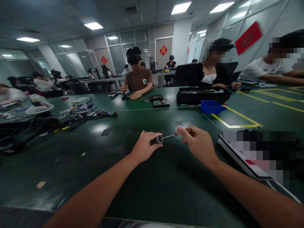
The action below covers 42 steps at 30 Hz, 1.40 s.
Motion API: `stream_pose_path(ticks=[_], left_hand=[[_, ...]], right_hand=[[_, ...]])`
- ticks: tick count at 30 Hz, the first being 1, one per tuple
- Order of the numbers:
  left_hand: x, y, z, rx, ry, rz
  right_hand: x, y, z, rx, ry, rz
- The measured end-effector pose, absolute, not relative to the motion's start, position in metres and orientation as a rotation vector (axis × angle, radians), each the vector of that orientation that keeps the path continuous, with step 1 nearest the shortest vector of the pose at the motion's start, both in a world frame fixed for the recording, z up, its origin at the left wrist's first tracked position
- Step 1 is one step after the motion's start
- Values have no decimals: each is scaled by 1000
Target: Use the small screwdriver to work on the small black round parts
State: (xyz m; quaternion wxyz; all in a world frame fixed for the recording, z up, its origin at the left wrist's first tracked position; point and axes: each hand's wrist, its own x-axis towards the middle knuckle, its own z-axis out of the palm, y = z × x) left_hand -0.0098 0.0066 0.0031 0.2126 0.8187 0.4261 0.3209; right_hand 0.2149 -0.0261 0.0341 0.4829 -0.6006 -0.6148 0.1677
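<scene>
My left hand [145, 146] is closed around a short dark cylinder [159, 139] with a light ring at its open end, which faces right. In my right hand [199, 144] I grip a screwdriver [169, 136] by its reddish handle, between thumb and fingers. Its thin metal shaft points left, and the tip reaches into the cylinder's open end. What the tip touches inside is too small to make out. Both hands are held above the green tabletop [152, 190].
A white-edged device [244, 158] with a cable lies by my right forearm. Farther off are a blue bin [212, 106], a long black case [203, 95] and circuit boards [161, 103]. Cables [78, 118] are heaped at left. Several people sit around, one person [139, 76] opposite.
</scene>
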Motion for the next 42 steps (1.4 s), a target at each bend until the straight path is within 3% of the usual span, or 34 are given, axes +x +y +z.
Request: stream_pose_path(ticks=[11, 20, 30, 36, 42], left_hand=[[-12, 7, 1, 2264, 1219, 893], [-12, 6, 4, 2282, 1234, 845], [-13, 8, 2, 2278, 1240, 836], [-11, 7, 2, 2280, 1219, 829], [-10, 5, 8, 2276, 1178, 827]], right_hand=[[219, -22, 29, -1203, -1734, 545], [214, -23, 27, -1369, -1670, 642], [217, -22, 18, -1207, -1691, 750], [216, -22, 15, -1177, -1531, 735], [211, -12, 9, -1017, -1204, 1008]])
